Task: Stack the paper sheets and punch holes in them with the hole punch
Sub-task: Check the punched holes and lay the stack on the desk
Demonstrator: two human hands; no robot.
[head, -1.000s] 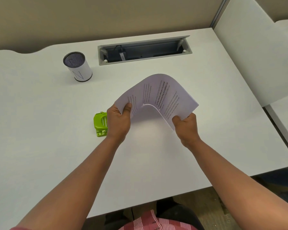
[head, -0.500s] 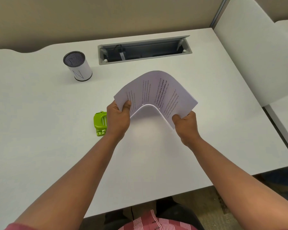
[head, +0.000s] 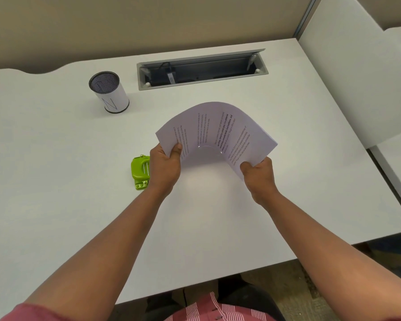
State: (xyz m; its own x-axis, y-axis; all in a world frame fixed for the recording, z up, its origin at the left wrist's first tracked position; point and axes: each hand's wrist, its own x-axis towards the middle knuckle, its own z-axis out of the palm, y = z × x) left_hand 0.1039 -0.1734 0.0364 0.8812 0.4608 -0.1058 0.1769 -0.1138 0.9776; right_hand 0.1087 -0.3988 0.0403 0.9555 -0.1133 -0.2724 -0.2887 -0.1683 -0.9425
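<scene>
Head camera looks down on a white desk (head: 56,181) where a person holds a stack of white printed paper sheets (head: 218,128) in the air above the desktop with both hands. Left hand (head: 164,166) grips the near left corner of the stack, its thumb lying on top of the printed face and its curled fingers hidden underneath. Right hand (head: 258,176) pinches the near right corner, thumb on top and fingers folded below the paper. Between the two grips the sheets bow upward into an arch, so the middle rises and the printed lines fan out along the curve. A small lime-green plastic hole punch (head: 140,170) sits on the desk just beside the left hand, on its outer side, partly covered by that hand; whether the hand touches it cannot be told. Farther back on the left stands an upright white cylindrical cup with a dark mesh top (head: 108,91), with a blue mark on its wall. Behind the papers, a grey metal cable tray (head: 202,70) is recessed into the desk with its lid open. A white divider panel (head: 357,77) rises along the right edge.
</scene>
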